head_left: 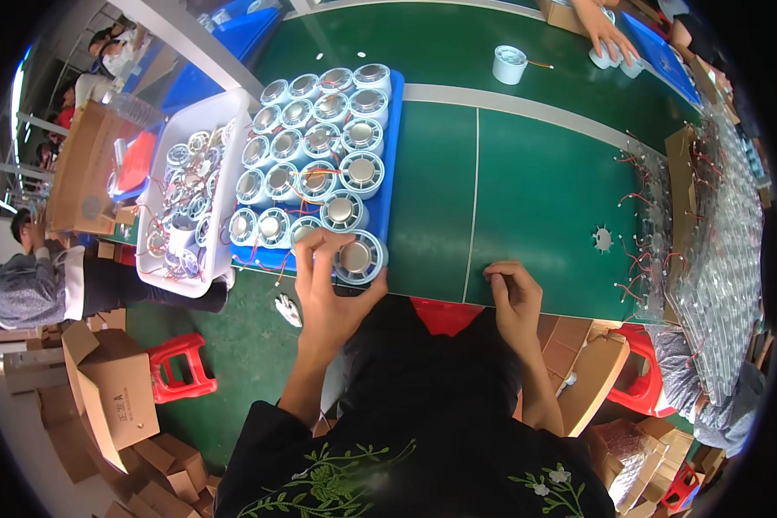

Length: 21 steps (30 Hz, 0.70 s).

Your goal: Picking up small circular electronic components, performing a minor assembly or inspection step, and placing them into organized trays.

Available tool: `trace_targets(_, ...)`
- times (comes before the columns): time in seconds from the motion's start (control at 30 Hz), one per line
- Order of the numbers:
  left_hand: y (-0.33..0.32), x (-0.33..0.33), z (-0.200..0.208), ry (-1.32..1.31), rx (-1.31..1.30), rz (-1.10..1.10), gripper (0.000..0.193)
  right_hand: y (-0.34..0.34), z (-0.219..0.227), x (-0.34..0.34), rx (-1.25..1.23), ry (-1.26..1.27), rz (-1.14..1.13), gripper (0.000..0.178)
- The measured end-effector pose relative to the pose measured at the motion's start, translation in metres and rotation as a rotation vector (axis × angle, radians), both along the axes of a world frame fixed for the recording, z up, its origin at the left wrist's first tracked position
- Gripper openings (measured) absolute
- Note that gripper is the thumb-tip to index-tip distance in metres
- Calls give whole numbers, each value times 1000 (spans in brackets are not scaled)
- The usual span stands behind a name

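Note:
My left hand [326, 289] grips a light-blue round motor housing [358, 259] with a silver disc in its middle, thumb on one side and fingers on the other. It is at the near right corner of a blue tray [392, 129], where rows of similar housings [321, 141] stand upright with red and yellow wires between them. My right hand [516, 302] rests at the near edge of the green table [544, 207], its fingers curled in and nothing visible in them.
A white bin [157, 246] of loose round parts stands left of the tray. A spoked silver plate [603, 239] lies on the right, near wired parts and stacked clear plastic trays [721, 259]. Across the table, another person's hand [609, 39] touches housings; a single housing [509, 65] stands nearby.

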<state>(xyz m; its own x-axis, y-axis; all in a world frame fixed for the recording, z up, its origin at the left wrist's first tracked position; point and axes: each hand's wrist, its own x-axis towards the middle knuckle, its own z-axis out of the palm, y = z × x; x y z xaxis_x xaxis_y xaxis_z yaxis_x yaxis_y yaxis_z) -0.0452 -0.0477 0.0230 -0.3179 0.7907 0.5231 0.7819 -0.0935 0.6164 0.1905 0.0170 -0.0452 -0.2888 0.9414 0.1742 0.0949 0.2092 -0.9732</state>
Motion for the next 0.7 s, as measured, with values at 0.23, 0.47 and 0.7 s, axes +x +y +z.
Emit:
trace_targets(0.23, 76, 40, 12, 64, -38, -398, 60, 1, 3, -4, 36, -22, -1, 11)
trace_targets(0.47, 170, 54, -12, 369, -147, -446, 58, -2, 5, -1, 49, -37, -11, 11)
trace_targets(0.7, 232, 51, 2, 431, -314, -714, 70, 7, -1, 2, 88, 38, -32, 12)
